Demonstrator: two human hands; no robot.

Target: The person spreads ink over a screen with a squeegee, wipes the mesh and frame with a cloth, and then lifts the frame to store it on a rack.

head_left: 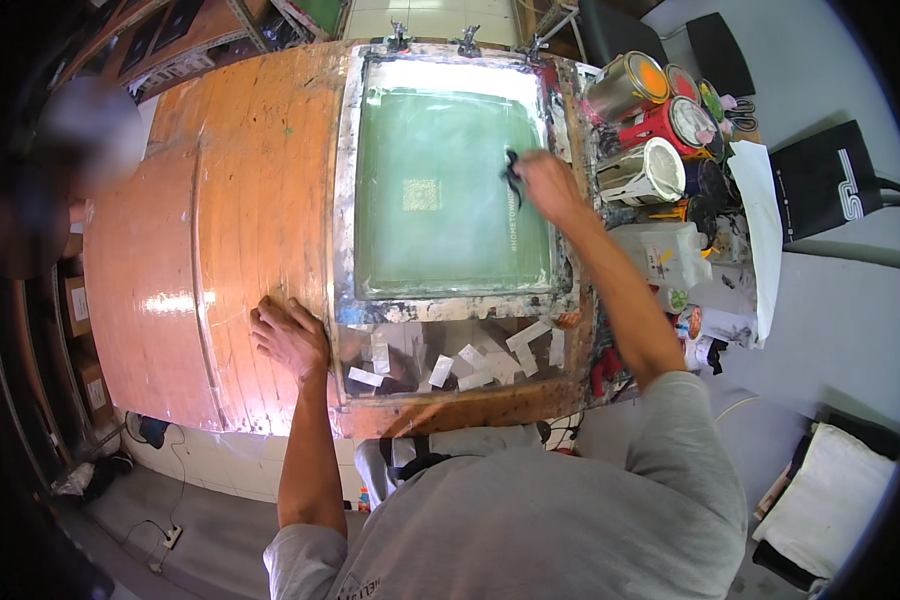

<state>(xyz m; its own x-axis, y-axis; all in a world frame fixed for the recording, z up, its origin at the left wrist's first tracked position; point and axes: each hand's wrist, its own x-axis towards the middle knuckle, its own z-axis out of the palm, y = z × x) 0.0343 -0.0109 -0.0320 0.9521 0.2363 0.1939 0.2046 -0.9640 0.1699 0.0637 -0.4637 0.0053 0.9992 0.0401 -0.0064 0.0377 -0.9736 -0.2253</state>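
A screen-printing frame (347, 200) with a pale green mesh lies flat before me, its border stained with paint. The mesh bears a small light square pattern and a vertical line of lettering near its right side. My right hand (550, 187) is closed on a crumpled black rag (513, 178) over the upper right of the mesh, beside the lettering. The hand is slightly blurred, and its fingertips are partly hidden. To the left of the frame, my left hand (292, 336) rests on the wooden table (260, 200) with fingers spread, holding nothing.
Metal clamps (469, 42) grip the frame's far edge. Below its near edge, a clear panel (410, 355) carries several pieces of pale tape. Paint cans (650, 170), a translucent jug (660, 250) and scissors (741, 113) crowd the right side. A blurred dark shape looms at far left.
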